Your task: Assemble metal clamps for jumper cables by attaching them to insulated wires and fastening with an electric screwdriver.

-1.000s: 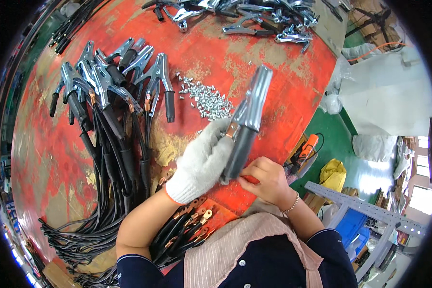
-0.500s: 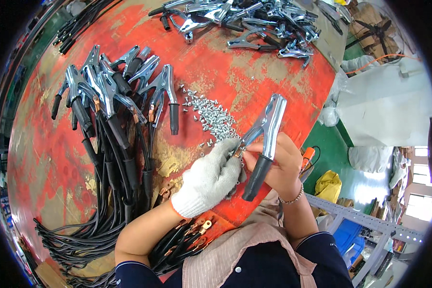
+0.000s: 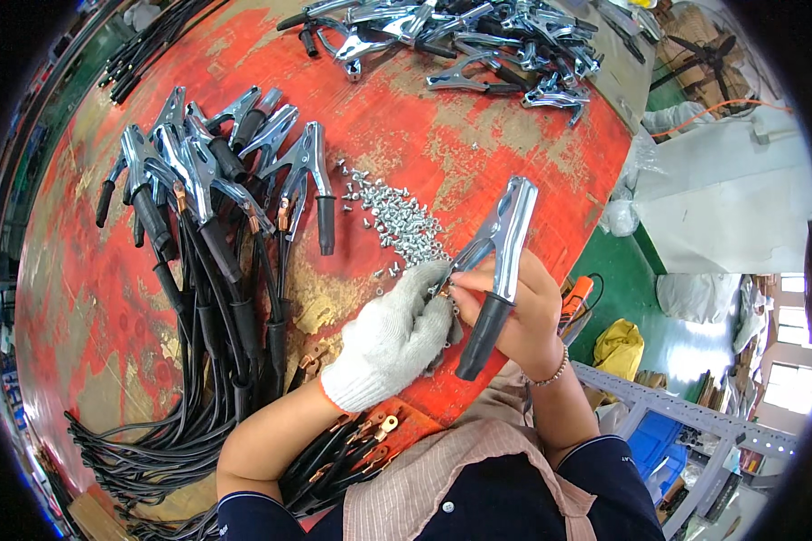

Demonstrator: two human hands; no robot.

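Observation:
My left hand (image 3: pixel 383 338), in a white knitted glove, is closed on one handle of a metal earth clamp (image 3: pixel 512 230). The clamp's jaws point up and away; its other handle, in a black sleeve (image 3: pixel 484 339), crosses in front of my right hand (image 3: pixel 534 311). A copper cable lug (image 3: pixel 444 291) shows by the gloved fingertips, against the held handle. Bare and wearing a beaded bracelet, my right hand has thumb and fingertips pinched together beside the lug. Whatever small piece they hold is hidden. Loose screws (image 3: pixel 406 225) lie heaped just beyond the hands.
Clamps on black cables (image 3: pixel 216 307) lie bundled at left. More clamps (image 3: pixel 478 41) are piled at the far edge of the worn red table (image 3: pixel 379 117). Lug-ended cables (image 3: pixel 352 451) rest close to my left forearm. An orange-handled tool (image 3: pixel 576 296) is at right.
My right fingertips have shifted slightly at the lug. The clamp and my gloved hand stay nearly where they were.

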